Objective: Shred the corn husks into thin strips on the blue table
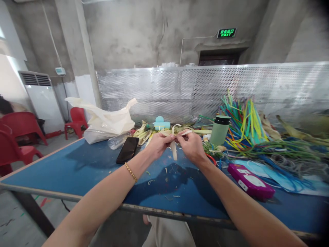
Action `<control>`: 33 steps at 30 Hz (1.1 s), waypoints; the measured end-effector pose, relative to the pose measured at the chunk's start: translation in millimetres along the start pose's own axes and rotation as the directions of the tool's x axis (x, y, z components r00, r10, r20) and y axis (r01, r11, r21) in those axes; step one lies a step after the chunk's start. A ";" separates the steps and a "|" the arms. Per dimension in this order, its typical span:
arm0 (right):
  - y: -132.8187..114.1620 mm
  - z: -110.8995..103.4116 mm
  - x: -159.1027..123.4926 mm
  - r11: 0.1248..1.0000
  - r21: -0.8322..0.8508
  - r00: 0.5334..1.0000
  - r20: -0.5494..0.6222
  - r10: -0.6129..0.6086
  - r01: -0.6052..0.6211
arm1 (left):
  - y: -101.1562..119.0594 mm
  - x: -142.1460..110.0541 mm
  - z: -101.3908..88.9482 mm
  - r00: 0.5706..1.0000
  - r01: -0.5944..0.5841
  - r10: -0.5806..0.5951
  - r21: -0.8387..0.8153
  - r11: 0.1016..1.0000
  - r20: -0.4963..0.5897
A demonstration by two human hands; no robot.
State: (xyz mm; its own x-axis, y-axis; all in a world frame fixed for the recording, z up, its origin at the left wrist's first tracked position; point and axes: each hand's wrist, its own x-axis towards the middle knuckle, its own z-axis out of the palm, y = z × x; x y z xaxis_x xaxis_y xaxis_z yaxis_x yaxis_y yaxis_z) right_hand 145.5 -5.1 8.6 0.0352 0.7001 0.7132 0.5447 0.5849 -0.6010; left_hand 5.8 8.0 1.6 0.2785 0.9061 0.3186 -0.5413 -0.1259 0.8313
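Head view: left hand (159,144), pale strip (174,151), right hand (193,147), above the blue table (200,192).
From where I stand, both hands' fingers (168,139) look pinched closed on it; a hard tug might split it, or a careless right forearm (231,199) nudge the purple device (250,181).

Cream strip (174,151), blue tabletop (59,175), purple-and-white device (249,181), pale green bottle (219,133)

Strip (174,151): cream, thin, flat, husk-like. Held up between left hand (160,144) and right hand (192,145). One length hangs down; one curls above the fingertips. One piece or several, I cannot tell from here.
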 end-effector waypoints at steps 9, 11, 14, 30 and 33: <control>2.8 -1.8 3.7 0.999 0.052 0.999 0.052 0.010 -0.013 | -4.9 3.5 -6.1 1.000 -0.004 0.003 0.007 1.000 0.018; 4.0 -5.0 5.7 0.987 0.150 0.994 0.103 0.034 -0.049 | -6.5 2.9 -6.9 0.999 0.017 -0.018 0.024 1.000 0.035; 6.6 -11.0 8.7 0.951 0.278 0.983 0.159 0.091 -0.133 | -7.8 0.9 -6.8 0.996 0.056 -0.060 0.065 0.996 0.071; 9.6 -11.1 11.5 0.999 0.029 0.991 0.133 0.024 -0.028 | -8.8 -2.5 -6.9 0.996 0.076 -0.082 0.193 0.978 0.023; 9.0 -10.9 11.1 1.000 -0.002 0.992 0.123 0.025 -0.025 | -10.7 -2.6 -6.4 0.999 0.033 -0.040 0.210 0.977 0.032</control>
State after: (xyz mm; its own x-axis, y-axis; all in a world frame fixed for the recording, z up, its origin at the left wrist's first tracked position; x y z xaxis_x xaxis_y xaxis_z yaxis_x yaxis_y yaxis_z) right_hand 160.0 3.5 15.1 -0.0549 0.7595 0.6482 0.5453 0.5666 -0.6177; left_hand 5.8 9.6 -11.1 0.3254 0.8970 0.2993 -0.3535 -0.1781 0.9183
